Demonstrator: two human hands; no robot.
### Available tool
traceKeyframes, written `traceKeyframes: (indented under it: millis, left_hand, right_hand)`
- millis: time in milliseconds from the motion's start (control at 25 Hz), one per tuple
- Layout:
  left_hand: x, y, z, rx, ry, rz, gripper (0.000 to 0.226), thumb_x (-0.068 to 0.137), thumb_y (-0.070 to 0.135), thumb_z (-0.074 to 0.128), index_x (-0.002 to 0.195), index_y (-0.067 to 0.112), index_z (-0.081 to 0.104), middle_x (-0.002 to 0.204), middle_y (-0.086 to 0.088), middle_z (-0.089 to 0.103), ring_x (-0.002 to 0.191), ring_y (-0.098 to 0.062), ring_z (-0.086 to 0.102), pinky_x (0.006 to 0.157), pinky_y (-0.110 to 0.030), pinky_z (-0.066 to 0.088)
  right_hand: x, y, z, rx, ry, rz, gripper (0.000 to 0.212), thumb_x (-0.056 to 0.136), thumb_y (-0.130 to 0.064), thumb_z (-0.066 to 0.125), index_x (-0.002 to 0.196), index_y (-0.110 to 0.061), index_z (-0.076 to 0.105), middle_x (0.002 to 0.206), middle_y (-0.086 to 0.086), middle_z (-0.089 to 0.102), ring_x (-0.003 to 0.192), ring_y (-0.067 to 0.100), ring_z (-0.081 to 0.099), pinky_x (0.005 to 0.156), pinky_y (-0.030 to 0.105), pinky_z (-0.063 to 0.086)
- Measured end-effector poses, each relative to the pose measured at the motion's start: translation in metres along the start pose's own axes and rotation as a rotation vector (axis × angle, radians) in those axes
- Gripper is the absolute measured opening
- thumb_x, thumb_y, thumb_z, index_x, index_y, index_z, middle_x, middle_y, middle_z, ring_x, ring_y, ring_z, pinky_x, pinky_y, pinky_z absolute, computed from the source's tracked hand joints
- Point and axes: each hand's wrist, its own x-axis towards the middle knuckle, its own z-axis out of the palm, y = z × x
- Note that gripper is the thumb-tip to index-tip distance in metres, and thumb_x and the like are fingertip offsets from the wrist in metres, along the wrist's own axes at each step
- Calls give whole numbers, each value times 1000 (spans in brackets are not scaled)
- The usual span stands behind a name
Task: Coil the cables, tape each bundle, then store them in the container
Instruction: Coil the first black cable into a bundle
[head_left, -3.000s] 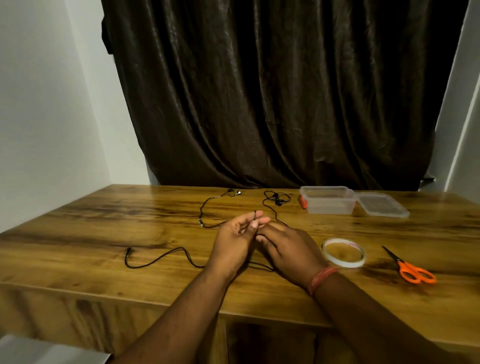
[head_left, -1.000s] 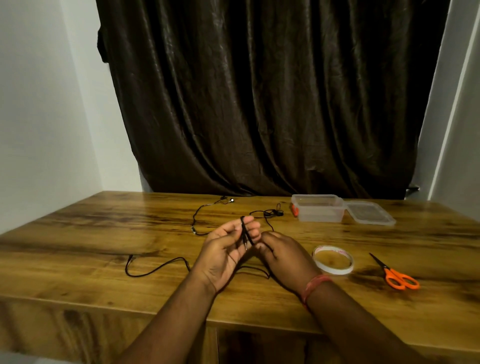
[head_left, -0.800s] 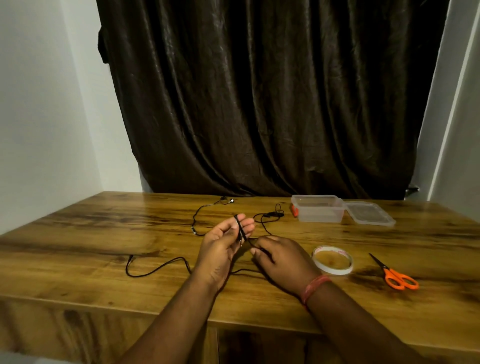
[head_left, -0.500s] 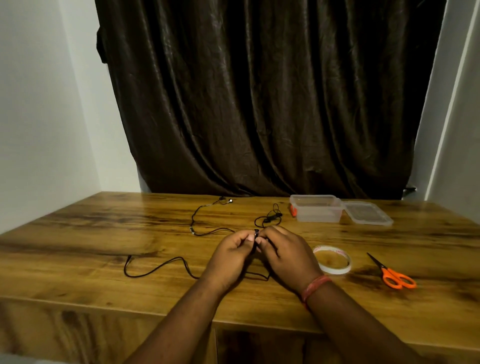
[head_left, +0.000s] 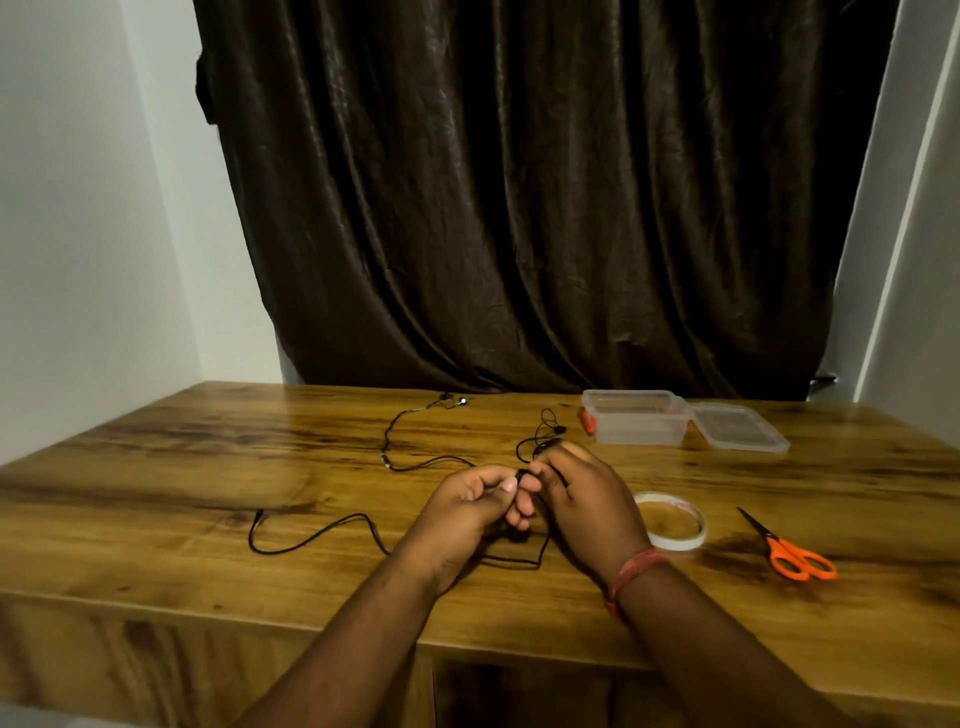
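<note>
My left hand (head_left: 470, 512) and my right hand (head_left: 582, 501) meet fingertip to fingertip over the middle of the wooden table (head_left: 156, 483), both pinched on a thin black earphone cable (head_left: 317, 532). A small coil of it sits between my fingers, mostly hidden. One loose end trails left across the table, another stretch runs back to the earbuds (head_left: 454, 401). A roll of clear tape (head_left: 670, 519) lies flat just right of my right hand. The clear plastic container (head_left: 636, 423) stands open at the back right.
The container's lid (head_left: 740, 427) lies beside it on the right. Orange-handled scissors (head_left: 792, 553) rest at the right, near the front edge. A dark curtain (head_left: 519, 208) hangs behind the table, with white walls on both sides.
My left hand, which was raised with cable looped around its fingers, has come down and closed against my right hand. The slack cable near the container has been drawn closer.
</note>
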Motion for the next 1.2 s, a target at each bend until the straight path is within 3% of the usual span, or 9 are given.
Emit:
traceKeyframes:
  millis: [280,360,480,640,720,840,960,1080,1200]
  left_hand:
    - [3,8,-4,-390,127,35,24,96,-2,46,108,-3,66,86,-13,71,71,-16,66,68,-27,59]
    - [4,8,-6,-425,156,34,25,96,-1,47,113,-2,65,92,-13,73,77,-18,68,69,-29,59]
    - [5,8,-7,-380,226,49,26,97,-3,46,115,1,64,96,-12,74,83,-16,70,74,-26,58]
    - [10,-1,-8,-84,323,69,27,99,1,48,118,8,65,101,-8,75,95,-16,69,87,-32,54]
    - [9,-4,-4,82,283,64,29,99,2,48,120,10,65,106,-4,75,104,-16,68,97,-35,51]
    - [5,-4,2,231,201,64,27,100,7,48,116,16,69,110,1,74,110,-14,66,103,-39,49]
    - [5,-8,0,285,141,40,23,98,21,49,104,24,72,101,-2,74,103,-22,67,100,-51,48]
    - [6,-12,2,253,61,24,23,92,24,49,91,20,72,85,-7,68,85,-27,61,94,-57,46]
    - [3,-9,6,142,-13,9,21,89,15,49,91,11,70,77,-5,63,75,-22,54,80,-42,45]
  right_hand:
    - [-3,-5,7,-111,-242,-142,20,99,-28,46,107,-21,62,104,-4,63,93,18,59,77,36,49]
    - [-5,-10,6,-132,-282,-198,23,100,-33,44,109,-22,62,106,-4,64,94,17,59,78,34,48]
    - [-8,-15,4,-150,-313,-266,22,100,-37,44,98,-23,60,99,-5,63,89,17,59,73,35,47]
    - [-9,-17,1,-157,-221,-300,21,98,-39,44,97,-26,60,94,-8,61,83,13,56,68,29,44]
    - [-9,-17,-1,-132,-145,-286,19,97,-37,46,100,-27,61,97,-9,63,84,10,56,67,25,42]
    - [-8,-17,-5,-70,-84,-227,14,98,-35,48,99,-30,61,97,-11,62,84,10,58,68,30,48]
    - [-7,-14,-8,-46,-7,-165,10,97,-32,52,92,-30,60,90,-13,59,77,8,56,63,32,47]
    - [-5,-10,-10,-12,56,-108,9,96,-27,56,88,-28,61,86,-15,55,75,7,53,61,32,47]
    - [-3,-6,-10,13,94,-69,9,95,-24,58,87,-28,61,86,-17,54,75,6,53,61,32,47]
